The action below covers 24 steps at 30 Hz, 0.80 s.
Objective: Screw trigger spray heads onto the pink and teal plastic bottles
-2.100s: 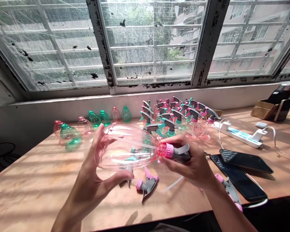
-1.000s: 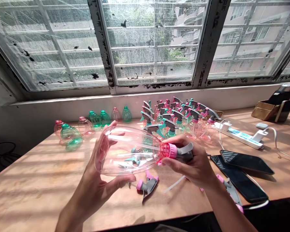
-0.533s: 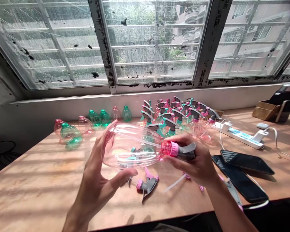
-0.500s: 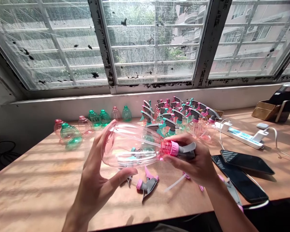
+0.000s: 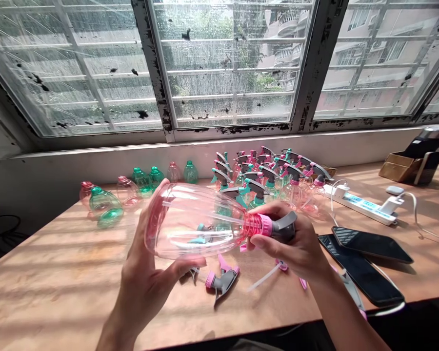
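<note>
A clear pink spray bottle (image 5: 197, 219) lies sideways in the air above the table, its base to the left. Around the base and lower body, my left hand (image 5: 149, 278) holds it, thumb along the near side. My right hand (image 5: 289, 243) grips the pink collar of the grey trigger sprayer (image 5: 278, 226) at the bottle's neck. A thin clear dip tube runs inside the bottle. Below it on the tabletop rests a loose pink and grey trigger sprayer (image 5: 223, 280), with another sprayer's tube (image 5: 263, 277) farther right.
Pink and green bottles without sprayers (image 5: 106, 207) stand at the back left. Several bottles with sprayers (image 5: 258, 175) crowd the back middle. To the right are a white power strip (image 5: 362, 202), two phones (image 5: 373, 246), cables and a brown box (image 5: 402, 165). Windows line the back.
The bottle has shifted slightly left and its base now sits deeper in my left palm. My right hand's fingers have moved a little around the collar.
</note>
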Each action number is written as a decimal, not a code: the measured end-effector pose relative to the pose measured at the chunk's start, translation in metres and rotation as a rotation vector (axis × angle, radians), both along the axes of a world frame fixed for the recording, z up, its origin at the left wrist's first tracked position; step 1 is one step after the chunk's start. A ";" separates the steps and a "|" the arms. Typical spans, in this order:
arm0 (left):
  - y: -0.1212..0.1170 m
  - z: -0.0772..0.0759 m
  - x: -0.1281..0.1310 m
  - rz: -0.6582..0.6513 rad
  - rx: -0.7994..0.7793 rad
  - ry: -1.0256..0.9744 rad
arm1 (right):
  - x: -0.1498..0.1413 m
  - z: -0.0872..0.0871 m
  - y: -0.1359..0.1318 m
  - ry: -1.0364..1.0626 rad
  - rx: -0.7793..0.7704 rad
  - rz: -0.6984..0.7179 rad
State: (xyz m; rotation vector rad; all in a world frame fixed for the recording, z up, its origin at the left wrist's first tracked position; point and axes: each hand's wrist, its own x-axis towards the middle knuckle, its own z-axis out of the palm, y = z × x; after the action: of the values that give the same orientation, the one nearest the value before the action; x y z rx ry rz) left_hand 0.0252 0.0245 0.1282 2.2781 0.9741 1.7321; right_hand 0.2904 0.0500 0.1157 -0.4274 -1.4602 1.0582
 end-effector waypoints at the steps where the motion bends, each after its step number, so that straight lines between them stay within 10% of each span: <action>1: 0.001 -0.001 0.000 0.011 0.004 -0.009 | 0.000 -0.001 0.001 0.031 -0.022 0.029; 24: 0.000 0.002 0.005 -0.045 0.065 -0.206 | -0.005 -0.007 0.001 -0.096 0.062 -0.218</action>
State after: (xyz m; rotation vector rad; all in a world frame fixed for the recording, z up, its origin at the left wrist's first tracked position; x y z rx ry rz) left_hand 0.0299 0.0248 0.1304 2.0869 0.8323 1.9588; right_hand 0.2850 0.0513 0.1091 -0.5856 -1.4895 0.8270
